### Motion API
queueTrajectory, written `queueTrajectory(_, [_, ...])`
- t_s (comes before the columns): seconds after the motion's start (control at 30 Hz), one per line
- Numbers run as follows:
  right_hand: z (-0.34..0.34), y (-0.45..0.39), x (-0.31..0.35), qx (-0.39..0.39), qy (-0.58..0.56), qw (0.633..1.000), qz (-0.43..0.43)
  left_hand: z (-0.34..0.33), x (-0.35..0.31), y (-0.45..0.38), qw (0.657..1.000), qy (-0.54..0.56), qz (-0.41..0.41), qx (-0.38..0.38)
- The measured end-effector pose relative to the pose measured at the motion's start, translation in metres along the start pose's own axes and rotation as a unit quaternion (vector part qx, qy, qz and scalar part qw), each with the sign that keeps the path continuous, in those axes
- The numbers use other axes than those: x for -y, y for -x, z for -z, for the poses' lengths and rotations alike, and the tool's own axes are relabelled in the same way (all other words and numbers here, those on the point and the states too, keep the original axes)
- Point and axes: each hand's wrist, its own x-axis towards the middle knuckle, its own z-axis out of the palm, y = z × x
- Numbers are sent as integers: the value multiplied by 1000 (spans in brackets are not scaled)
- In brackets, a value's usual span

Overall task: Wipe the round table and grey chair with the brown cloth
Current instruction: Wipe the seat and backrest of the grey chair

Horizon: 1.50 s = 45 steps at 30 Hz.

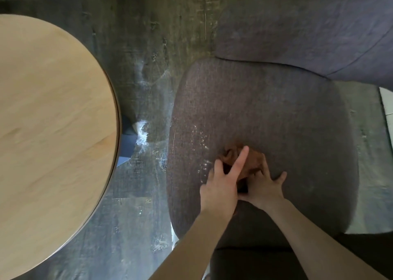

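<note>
Two bare forearms are seen entering from the lower edge and meeting over the seat of the grey chair (265, 113). The left hand (221, 184) is laid over the near left side of the brown cloth (240, 160), with its index finger stretched across the top of the cloth and the remaining fingers (218, 167) curled against the bunched fabric. The right hand (263, 186) is placed at the right side of the cloth, its fingers (280, 177) spread wide and pressed flat, partly on the cloth and partly on the seat. The cloth is shown crumpled into a loose ball, held down between both hands on the front central part of the seat cushion. Pale specks (200, 139) are scattered on the upholstery just left of the cloth. Beyond the seat, the curved backrest (297, 30) of the chair is seen at upper right. To the left, well apart from the chair, the light wooden round tabletop (49, 120) is shown, with dark streaked floor (148, 45) lying between the two pieces of furniture.
</note>
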Motion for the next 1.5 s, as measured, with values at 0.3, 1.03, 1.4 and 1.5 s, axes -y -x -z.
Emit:
queueTrajectory(0.3, [1, 1, 2, 14, 6, 1000, -5, 3, 20, -13, 998, -61, 34, 2])
queueTrajectory(1.03, [6, 0, 6, 30, 10, 999, -26, 51, 17, -64, 983, -142, -98, -67])
queueTrajectory(1.4, [4, 3, 2, 31, 1, 1000, -6, 105, 102, -87, 967, -29, 213, -135])
queueTrajectory(1.5, [4, 2, 2, 27, 3, 1000, -2, 113, 101, -83, 967, -36, 189, -165])
